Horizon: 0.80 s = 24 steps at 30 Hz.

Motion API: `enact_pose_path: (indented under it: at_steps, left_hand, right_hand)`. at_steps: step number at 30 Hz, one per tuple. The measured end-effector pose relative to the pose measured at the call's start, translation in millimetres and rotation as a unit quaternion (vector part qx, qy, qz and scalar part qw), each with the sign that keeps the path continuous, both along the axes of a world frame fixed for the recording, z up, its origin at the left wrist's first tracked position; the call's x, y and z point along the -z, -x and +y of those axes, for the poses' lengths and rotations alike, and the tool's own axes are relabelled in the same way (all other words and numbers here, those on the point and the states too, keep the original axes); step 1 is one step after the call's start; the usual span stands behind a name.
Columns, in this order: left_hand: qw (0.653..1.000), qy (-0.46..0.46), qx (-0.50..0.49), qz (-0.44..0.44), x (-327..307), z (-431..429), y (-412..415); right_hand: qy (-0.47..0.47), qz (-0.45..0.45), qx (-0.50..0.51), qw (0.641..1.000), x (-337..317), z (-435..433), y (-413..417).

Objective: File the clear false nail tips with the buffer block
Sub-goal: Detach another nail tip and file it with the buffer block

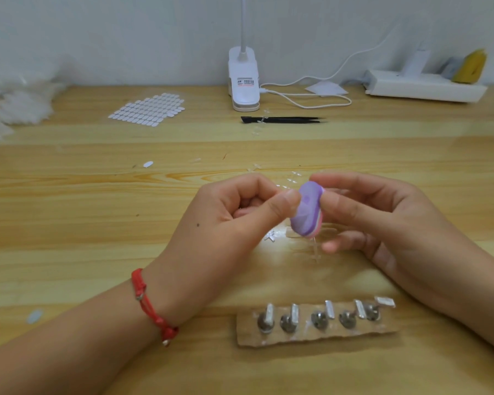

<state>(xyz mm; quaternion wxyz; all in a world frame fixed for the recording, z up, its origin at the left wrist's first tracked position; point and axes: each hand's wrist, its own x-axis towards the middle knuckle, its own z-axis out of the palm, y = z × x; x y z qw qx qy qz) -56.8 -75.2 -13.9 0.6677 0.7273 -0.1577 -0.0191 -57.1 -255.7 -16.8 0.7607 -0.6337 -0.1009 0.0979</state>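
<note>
buffer block [307,209]: purple, held above counter [97,212] between both hands, far face hidden
right hand [382,220]: pinching the block
left hand [226,223]: fingertips pinched against block; nail tip there too small and clear to make out
holder strip [317,323]: near edge, five pegs

Both forearms are bare, sleeveless in view; a knotted red cord bracelet [151,306] circles the left wrist.

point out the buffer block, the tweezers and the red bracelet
buffer block [307,208], head view, on its purple face between the two hands
tweezers [285,120], head view, mid-length of the black arms
red bracelet [150,305], head view, on the cord across the left wrist
</note>
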Motion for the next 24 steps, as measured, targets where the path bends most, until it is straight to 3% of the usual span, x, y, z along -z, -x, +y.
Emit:
enact_pose_path:
  at_steps: [24]
  left_hand:
    - [0.999,0.008,-0.032,-0.014,0.2,-0.8,-0.1]
  right_hand:
    - [-0.017,-0.004,0.004,1.000,0.8,-0.2,0.4]
